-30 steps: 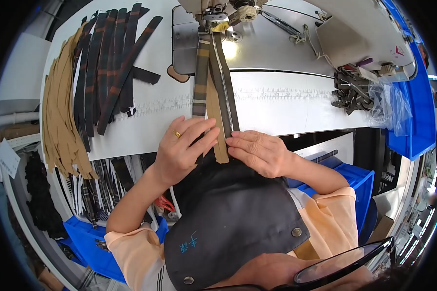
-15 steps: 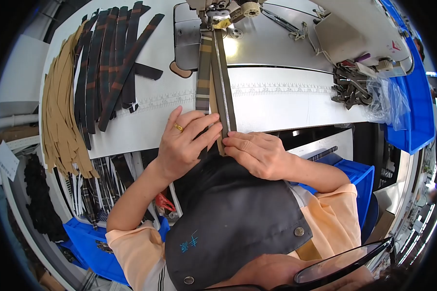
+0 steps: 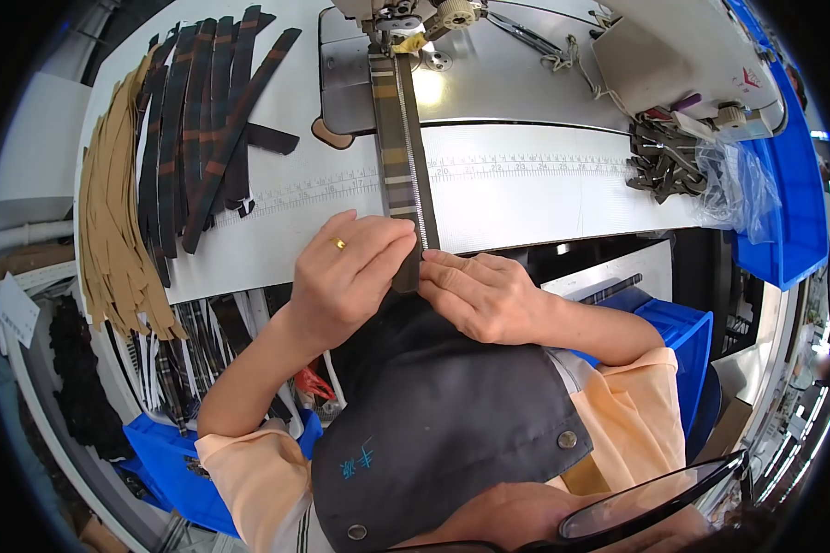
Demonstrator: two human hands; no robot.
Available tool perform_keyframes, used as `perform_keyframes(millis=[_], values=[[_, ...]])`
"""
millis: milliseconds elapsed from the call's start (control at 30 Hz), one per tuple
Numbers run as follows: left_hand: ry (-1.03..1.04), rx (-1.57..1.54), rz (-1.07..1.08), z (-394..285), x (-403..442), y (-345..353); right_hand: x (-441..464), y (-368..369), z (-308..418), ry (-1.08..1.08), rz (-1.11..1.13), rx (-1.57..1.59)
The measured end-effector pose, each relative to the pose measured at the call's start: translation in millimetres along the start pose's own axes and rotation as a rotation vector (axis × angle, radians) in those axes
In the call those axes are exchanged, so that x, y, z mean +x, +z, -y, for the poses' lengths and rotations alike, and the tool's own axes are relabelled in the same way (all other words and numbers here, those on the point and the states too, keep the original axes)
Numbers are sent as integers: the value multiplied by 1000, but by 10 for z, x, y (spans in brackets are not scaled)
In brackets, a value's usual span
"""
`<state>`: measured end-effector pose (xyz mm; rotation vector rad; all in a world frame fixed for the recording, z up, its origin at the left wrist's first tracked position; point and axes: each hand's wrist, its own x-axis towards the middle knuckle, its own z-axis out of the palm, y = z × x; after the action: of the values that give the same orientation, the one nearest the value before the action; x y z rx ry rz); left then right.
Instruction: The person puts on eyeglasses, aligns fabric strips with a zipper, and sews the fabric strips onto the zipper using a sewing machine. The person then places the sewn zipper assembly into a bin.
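A dark olive zipper [image 3: 419,175] with silver teeth runs from under the presser foot of the sewing machine [image 3: 401,23] toward my body. Along its left side lies a plaid fabric strip [image 3: 395,157] in brown and olive with pale bands. My left hand [image 3: 350,267], with a ring on one finger, pinches the near part of the strip against the zipper. Close beside it my right hand [image 3: 480,290] grips the zipper's near end between thumb and fingers. The fingertips hide part of both layers.
Tan fabric strips [image 3: 115,203] and dark plaid strips [image 3: 194,129] lie at the left of the table. Tweezers [image 3: 526,35] rest on the machine bed. A dark heap of zipper pieces [image 3: 659,161], a clear plastic bag [image 3: 733,189] and a blue bin [image 3: 788,221] are at the right.
The plaid strip has come against the zipper, covering the tan layer that showed between them. Both hands and the zipper's near end have shifted slightly left; the left fingers have closed together.
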<state>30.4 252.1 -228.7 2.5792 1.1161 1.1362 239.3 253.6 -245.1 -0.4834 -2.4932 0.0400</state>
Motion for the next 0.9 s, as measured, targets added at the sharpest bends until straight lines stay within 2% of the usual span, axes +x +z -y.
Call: perform_keyframes(millis=[267,500,600,767,900], values=[[-67,10,31,24,-135,189,6,-10,-2,8,0,4],[-63,38,154,3,-159,93,-14,-24,-29,-7,8,46],[-34,86,169,4,-166,78,-9,-67,-134,113,-92,396],[-68,19,121,61,-277,130,29,-51,-281,144,85,192],[-157,-60,123,63,-280,122,-36,-42,-266,115,91,148]])
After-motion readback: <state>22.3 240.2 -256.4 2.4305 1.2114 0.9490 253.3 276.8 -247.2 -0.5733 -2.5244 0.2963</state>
